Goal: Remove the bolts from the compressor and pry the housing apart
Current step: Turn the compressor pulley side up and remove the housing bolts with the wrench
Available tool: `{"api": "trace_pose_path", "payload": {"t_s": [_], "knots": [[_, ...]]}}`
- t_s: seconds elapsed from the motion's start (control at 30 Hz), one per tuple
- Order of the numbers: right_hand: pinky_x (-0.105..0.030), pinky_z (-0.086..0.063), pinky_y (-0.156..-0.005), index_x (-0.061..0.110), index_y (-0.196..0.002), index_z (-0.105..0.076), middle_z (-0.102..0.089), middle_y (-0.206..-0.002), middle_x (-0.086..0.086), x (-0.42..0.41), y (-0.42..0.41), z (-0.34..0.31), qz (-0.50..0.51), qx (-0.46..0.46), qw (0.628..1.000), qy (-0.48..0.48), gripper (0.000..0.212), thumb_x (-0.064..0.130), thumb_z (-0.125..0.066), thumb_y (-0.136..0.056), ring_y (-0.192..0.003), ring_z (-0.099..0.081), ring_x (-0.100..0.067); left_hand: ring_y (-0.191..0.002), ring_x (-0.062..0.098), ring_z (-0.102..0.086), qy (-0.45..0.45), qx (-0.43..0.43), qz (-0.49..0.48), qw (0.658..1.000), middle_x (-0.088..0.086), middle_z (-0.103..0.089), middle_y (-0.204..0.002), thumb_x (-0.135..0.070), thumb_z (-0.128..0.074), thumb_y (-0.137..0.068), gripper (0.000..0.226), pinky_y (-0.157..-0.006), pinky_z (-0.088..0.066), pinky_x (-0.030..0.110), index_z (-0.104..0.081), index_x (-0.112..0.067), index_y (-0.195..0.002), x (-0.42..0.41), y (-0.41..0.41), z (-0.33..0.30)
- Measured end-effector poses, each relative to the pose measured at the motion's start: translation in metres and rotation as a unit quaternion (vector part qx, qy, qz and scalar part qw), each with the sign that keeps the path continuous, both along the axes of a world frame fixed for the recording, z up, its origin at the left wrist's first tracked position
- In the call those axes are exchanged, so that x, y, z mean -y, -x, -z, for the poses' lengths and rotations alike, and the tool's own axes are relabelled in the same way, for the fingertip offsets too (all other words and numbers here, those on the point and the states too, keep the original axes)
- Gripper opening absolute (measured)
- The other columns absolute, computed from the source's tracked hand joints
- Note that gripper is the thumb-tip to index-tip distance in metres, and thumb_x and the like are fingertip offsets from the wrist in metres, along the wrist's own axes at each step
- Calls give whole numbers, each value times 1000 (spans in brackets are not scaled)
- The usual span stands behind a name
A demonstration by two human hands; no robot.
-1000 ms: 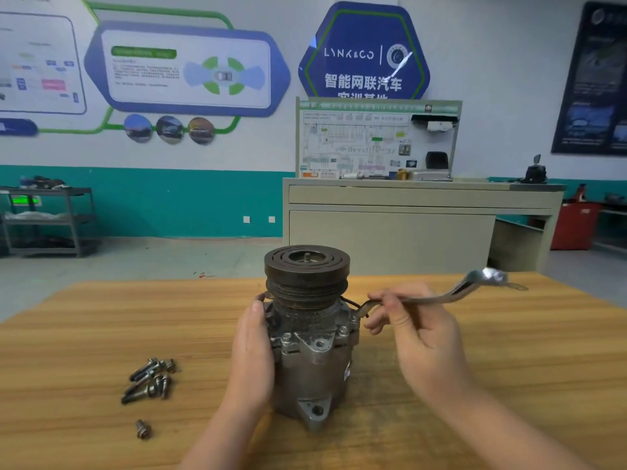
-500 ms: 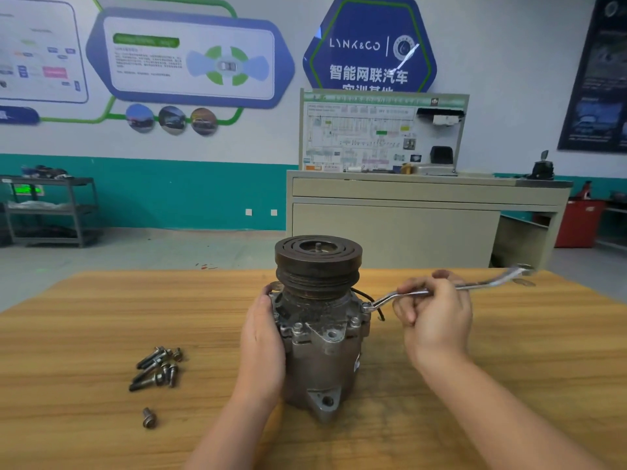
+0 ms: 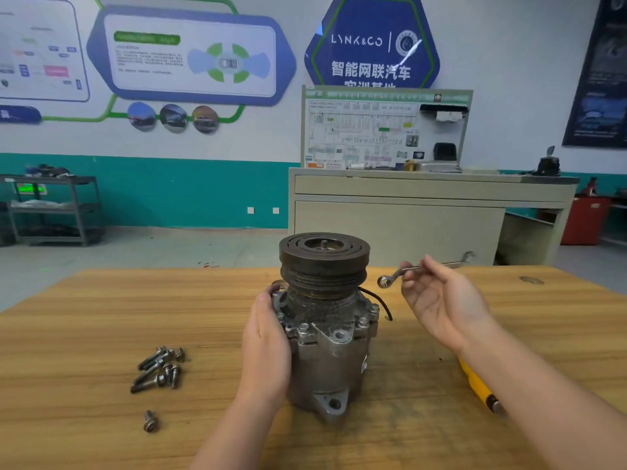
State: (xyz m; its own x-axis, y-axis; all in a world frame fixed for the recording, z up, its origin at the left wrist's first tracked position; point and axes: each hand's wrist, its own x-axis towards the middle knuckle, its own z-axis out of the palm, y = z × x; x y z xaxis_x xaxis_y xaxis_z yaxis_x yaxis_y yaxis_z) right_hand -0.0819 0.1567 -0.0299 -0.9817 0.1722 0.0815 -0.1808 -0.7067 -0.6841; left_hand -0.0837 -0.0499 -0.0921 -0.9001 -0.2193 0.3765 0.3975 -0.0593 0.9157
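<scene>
A: Wooden table (image 3: pixel 101 310), compressor (image 3: pixel 325 327) upright at centre. Loose bolts (image 3: pixel 157 369) to its left.
B: Left hand (image 3: pixel 268 351) flat against housing, fingers straight. Right hand (image 3: pixel 437 300) pinches wrench (image 3: pixel 420 270), clear of compressor.

1 head-worn wide-angle view, looking forward and slightly down across the wooden table (image 3: pixel 101 317), close over the compressor (image 3: pixel 325 320), far wall visible beyond.

Bright, even indoor light, soft shadows on the table (image 3: pixel 101 317), slight blur throughout, wide-angle bending at the edges.
</scene>
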Motion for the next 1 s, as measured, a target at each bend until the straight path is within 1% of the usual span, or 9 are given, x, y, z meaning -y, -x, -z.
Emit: {"api": "trace_pose_path", "payload": {"t_s": [0.13,0.27,0.47,0.57,0.67,0.73,0.8,0.9,1.0], "knots": [[-23,-54,-53,11,-83,-50,-71,-73,-13,3,-25,12,80,-73,993,-49,21,17,-41,-101,-58,-65,-16,-87,-19,-57,2,-4,2,1000,-17,-67,-99,-39,-16,-105,44,-65,-40,-3,-60,-34,-106,0,-1,-1],[-26,-56,-57,10,-84,-49,-69,-75,-14,13,-39,11,119,-141,977,-105,18,13,-41,-100,-59,-64,-19,-89,-16,-60,10,-2,17,1000,-15,-69,-98,-44,-16,-103,45,-75,-43,9,-60,-38,-100,2,-3,-3],[-31,-56,-61,7,-83,-50,-67,-79,-19,22,-48,16,198,-234,904,-297,15,20,-48,-88,-60,-65,-22,-100,-14,-57,16,-6,13,1000,-17,-66,-105,-48,-15,-102,47,-81,-40,4,-61,-37,-103,3,-4,-3],[-33,-57,-65,10,-88,-59,-67,-77,-6,24,-53,26,271,-303,780,-476,29,36,-48,-96,-69,-66,-15,-97,-16,-58,12,-13,16,1000,-19,-68,-101,-47,-15,-102,48,-76,-41,0,-62,-36,-101,3,-4,-3],[-18,-54,-75,2,-85,-62,-59,-92,-3,31,-55,39,328,-437,525,-653,19,19,-60,-93,-81,-59,-11,-99,-12,-59,11,-15,18,1000,-14,-69,-104,-46,-15,-102,48,-79,-42,6,-62,-35,-103,2,-4,-3],[-12,-49,-83,-1,-82,-64,-64,-90,-11,35,-53,47,364,-459,440,-680,9,5,-65,-87,-86,-57,-10,-97,-11,-61,9,-18,19,1000,-11,-70,-102,-44,-15,-103,48,-76,-44,3,-62,-33,-104,2,-4,-3],[-8,-46,-86,4,-88,-60,-66,-88,-10,34,-52,50,391,-446,488,-640,15,14,-53,-97,-87,-58,-8,-94,-15,-60,3,-16,24,1000,-12,-69,-103,-42,-16,-104,47,-73,-43,0,-62,-33,-103,2,-5,-5],[-26,-54,-66,28,-99,-56,-65,-86,2,29,-55,50,335,-388,699,-499,13,30,-43,-99,-73,-61,-11,-96,-18,-58,6,-4,33,999,-15,-68,-107,-45,-15,-102,47,-75,-41,0,-61,-36,-105,1,-6,-5],[-26,-45,-51,25,-96,-48,-67,-74,-11,24,-43,43,260,-303,877,-268,17,11,-41,-90,-50,-52,-20,-94,-20,-57,6,-6,27,1000,-16,-68,-106,-45,-15,-102,47,-72,-40,-3,-60,-36,-105,2,-5,-5]]}}
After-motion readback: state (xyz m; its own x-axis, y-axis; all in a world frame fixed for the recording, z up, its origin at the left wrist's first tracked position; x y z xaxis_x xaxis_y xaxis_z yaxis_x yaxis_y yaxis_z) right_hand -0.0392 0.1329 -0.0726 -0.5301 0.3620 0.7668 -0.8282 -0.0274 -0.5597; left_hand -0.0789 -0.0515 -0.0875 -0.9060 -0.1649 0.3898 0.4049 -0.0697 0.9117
